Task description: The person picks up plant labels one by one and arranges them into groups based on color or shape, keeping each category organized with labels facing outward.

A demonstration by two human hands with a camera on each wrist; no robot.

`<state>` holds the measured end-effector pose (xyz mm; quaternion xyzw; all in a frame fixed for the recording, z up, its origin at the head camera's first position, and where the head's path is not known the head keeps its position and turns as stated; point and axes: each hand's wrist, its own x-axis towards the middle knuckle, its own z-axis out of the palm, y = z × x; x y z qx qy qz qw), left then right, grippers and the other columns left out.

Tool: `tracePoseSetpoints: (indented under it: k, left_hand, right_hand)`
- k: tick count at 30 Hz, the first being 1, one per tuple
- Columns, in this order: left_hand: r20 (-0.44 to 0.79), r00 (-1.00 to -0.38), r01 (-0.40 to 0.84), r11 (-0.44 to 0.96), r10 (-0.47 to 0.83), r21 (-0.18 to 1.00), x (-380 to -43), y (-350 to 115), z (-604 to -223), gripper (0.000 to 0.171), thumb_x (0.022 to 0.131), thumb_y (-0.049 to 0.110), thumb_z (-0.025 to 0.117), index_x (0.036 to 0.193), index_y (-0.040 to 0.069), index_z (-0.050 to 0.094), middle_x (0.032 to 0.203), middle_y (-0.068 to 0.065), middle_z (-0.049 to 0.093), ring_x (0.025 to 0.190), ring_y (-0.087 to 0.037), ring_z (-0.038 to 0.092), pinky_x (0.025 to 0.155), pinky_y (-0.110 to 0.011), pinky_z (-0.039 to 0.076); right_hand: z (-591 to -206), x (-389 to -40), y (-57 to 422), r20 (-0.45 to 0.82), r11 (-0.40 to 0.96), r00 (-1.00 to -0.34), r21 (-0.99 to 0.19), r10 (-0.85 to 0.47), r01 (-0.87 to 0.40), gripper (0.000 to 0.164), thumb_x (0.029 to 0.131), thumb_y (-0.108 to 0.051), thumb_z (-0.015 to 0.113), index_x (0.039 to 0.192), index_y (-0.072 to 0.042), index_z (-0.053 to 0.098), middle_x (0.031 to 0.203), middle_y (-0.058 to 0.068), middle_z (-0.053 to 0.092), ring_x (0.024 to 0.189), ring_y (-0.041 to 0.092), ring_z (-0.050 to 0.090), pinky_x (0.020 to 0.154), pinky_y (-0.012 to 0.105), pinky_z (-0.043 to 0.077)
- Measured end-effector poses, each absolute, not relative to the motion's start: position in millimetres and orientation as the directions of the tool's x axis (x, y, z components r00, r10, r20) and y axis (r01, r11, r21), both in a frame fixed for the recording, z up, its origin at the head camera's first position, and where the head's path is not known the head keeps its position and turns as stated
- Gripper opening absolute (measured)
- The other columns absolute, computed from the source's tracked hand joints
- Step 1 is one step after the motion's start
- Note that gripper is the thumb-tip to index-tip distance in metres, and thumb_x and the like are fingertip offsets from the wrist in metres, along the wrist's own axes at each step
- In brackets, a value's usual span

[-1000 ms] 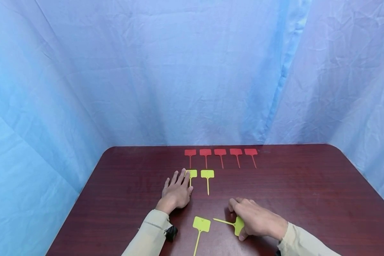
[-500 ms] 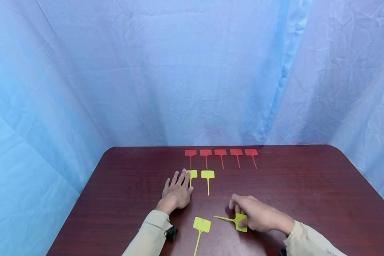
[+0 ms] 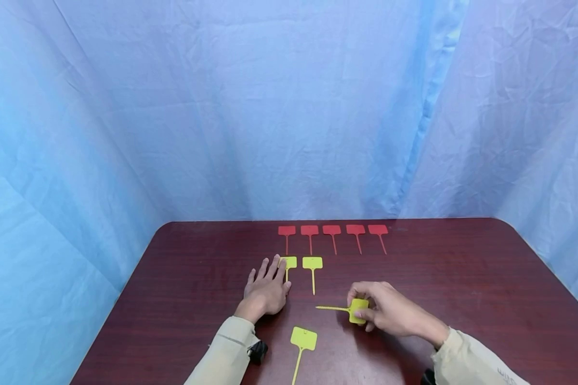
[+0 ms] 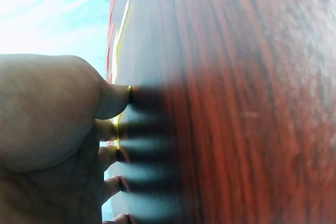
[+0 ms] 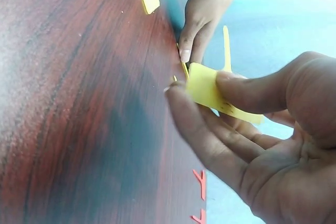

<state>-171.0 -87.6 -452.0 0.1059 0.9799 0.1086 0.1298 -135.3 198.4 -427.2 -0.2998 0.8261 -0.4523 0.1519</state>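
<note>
In the head view my right hand (image 3: 395, 313) pinches the head of a yellow plant label (image 3: 358, 304) between thumb and fingers, above the table. Its thin stake points left. The right wrist view also shows the thumb on that label's flat head (image 5: 203, 85). My left hand (image 3: 266, 293) rests on the table with fingers spread. Its fingers touch another yellow label (image 3: 291, 262) and partly cover it. To the right of that one lies a second yellow label (image 3: 312, 262), stake toward me. Another yellow label (image 3: 303, 338) lies nearer me, between the forearms.
Along the far side of the brown table (image 3: 438, 267) runs a row of several red plant labels (image 3: 310, 230), stakes toward me. Blue curtains (image 3: 289, 107) hang behind the table and at both sides.
My right hand has lifted the yellow label off the table and moved it slightly away from me, its stake now pointing nearly straight left. The left hand has stayed still.
</note>
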Motion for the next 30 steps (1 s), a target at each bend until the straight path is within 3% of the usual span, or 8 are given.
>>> tracePoseSetpoints:
  k: [6,11,16,20,26,30]
  left_hand:
    - [-0.235,-0.944,0.176,0.955,0.234,0.24,-170.7,-87.3,-451.0,0.059,0.111,0.032,0.041,0.163,0.012,0.024,0.169,-0.008,0.017,0.155,-0.031,0.012,0.122,-0.056,0.015]
    - [-0.237,-0.943,0.175,0.953,0.234,0.247,-170.6,-88.0,-451.6,0.059,0.111,0.032,0.041,0.163,0.012,0.025,0.169,-0.008,0.017,0.155,-0.032,0.012,0.122,-0.056,0.014]
    - [-0.238,-0.941,0.179,0.95,0.242,0.257,-171.2,-88.6,-452.4,0.058,0.111,0.032,0.04,0.163,0.011,0.024,0.169,-0.009,0.016,0.155,-0.033,0.011,0.122,-0.057,0.014]
    - [-0.231,-0.942,0.184,0.949,0.244,0.254,-171.1,-88.3,-451.8,0.058,0.111,0.032,0.041,0.163,0.011,0.024,0.169,-0.009,0.017,0.155,-0.032,0.012,0.122,-0.057,0.014]
    - [-0.223,-0.945,0.182,0.951,0.239,0.25,-170.8,-87.9,-451.2,0.058,0.11,0.032,0.042,0.163,0.011,0.026,0.169,-0.009,0.018,0.155,-0.032,0.013,0.121,-0.057,0.016]
    - [-0.229,-0.944,0.178,0.951,0.237,0.253,-170.7,-88.2,-451.4,0.059,0.11,0.032,0.041,0.163,0.012,0.025,0.169,-0.008,0.017,0.155,-0.031,0.012,0.122,-0.056,0.015]
  right_hand:
    - [-424.9,-140.1,200.9,0.117,0.419,-0.785,-0.793,-0.609,-0.443,0.029,0.095,0.01,0.061,0.115,-0.011,0.066,0.09,0.002,0.062,0.068,0.014,0.064,0.06,0.03,0.057]
    - [-429.5,-145.9,205.1,0.159,0.429,-0.782,-0.762,-0.603,-0.486,0.045,0.096,0.01,0.059,0.131,-0.019,0.061,0.091,0.0,0.06,0.068,0.014,0.058,0.06,0.025,0.051]
    - [-432.5,-153.1,206.1,0.118,0.41,-0.826,-0.824,-0.55,-0.391,0.033,0.097,0.006,0.062,0.126,-0.008,0.057,0.082,0.002,0.06,0.067,0.018,0.056,0.061,0.025,0.048]
    - [-433.3,-159.6,205.7,0.111,0.364,-0.838,-0.865,-0.534,-0.347,0.025,0.097,0.006,0.062,0.12,-0.002,0.06,0.088,0.006,0.065,0.072,0.032,0.061,0.063,0.026,0.051]
    - [-432.6,-167.5,205.7,0.038,0.35,-0.855,-0.902,-0.517,-0.252,0.03,0.103,0.002,0.055,0.131,-0.003,0.062,0.096,0.014,0.063,0.075,0.039,0.063,0.064,0.038,0.058]
    - [-435.1,-173.5,204.9,0.025,0.344,-0.866,-0.912,-0.499,-0.224,0.034,0.103,0.002,0.054,0.136,-0.001,0.06,0.113,0.022,0.064,0.073,0.035,0.064,0.065,0.041,0.059]
